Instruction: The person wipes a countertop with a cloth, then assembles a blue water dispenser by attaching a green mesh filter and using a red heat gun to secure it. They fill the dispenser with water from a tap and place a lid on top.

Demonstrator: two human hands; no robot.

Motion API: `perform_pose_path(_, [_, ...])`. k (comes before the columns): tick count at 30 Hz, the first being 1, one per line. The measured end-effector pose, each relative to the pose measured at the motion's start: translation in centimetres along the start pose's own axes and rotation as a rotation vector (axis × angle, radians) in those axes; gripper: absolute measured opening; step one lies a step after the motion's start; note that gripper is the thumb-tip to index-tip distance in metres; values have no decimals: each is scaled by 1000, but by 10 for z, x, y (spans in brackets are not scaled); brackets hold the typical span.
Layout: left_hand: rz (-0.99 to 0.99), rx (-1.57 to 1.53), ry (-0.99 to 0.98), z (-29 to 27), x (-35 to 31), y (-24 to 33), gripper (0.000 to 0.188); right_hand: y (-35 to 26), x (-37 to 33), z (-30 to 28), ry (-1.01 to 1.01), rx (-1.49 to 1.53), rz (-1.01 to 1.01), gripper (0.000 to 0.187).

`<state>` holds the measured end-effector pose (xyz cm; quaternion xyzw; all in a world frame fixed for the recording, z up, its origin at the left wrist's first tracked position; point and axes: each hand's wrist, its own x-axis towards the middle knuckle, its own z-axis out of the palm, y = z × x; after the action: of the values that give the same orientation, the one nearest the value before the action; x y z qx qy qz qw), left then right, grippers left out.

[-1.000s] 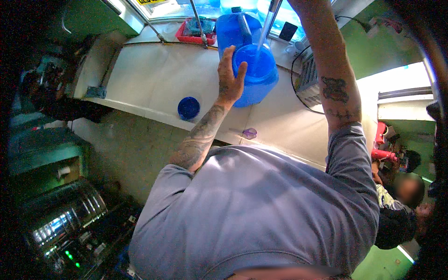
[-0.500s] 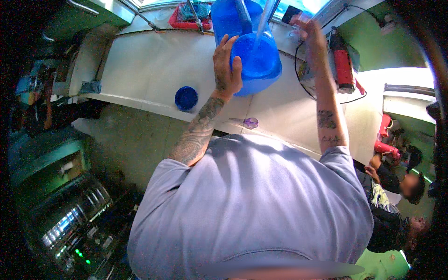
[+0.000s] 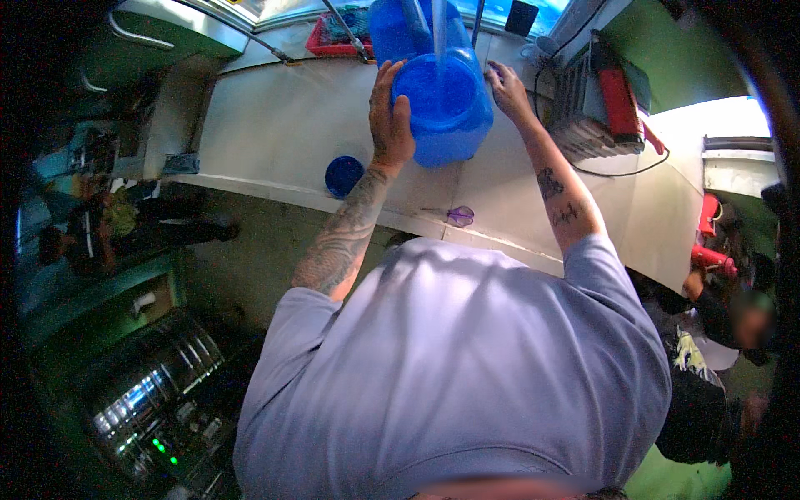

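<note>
A large translucent blue water jug stands at the far side of the counter, with a clear stream running down into its wide round mouth. My left hand lies flat against the left side of the mouth, fingers stretched and thumb apart. To the right of the jug is my right hand, its fingers loosely bent and apart near the jug's wall; I see nothing held there. A round blue cap lies left of my left forearm. Between my forearms, at the near edge, rests a small purple translucent object.
A red basket holding a dark green mesh sits behind, left of the jug. At the right stand a ribbed grey device with a red part and a looping black cable. Other people are at the right and left edges.
My right hand has come down and left from the back right, where it was beside something clear, to the jug's right side. My left hand remains on the jug. The view has shifted slightly.
</note>
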<state>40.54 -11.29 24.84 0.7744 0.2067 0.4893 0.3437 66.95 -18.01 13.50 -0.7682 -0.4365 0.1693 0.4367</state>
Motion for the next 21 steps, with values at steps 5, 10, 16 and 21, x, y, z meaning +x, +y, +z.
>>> perform_pose_path(5, [-43, 30, -29, -1, 1, 4, 58, 91, 55, 38, -251, -509, -112, 63])
perform_pose_path(10, [-23, 14, -8, -2, 2, 5, 59, 133, 68, 55, -430, -602, -5, 65])
perform_pose_path(16, [-26, 16, 12, -2, 1, 5, 61, 132, 57, 49, -355, -576, -39, 69])
perform_pose_path(21, [-7, 23, 8, -1, 2, 5, 61, 111, 63, 45, -388, -607, -9, 67])
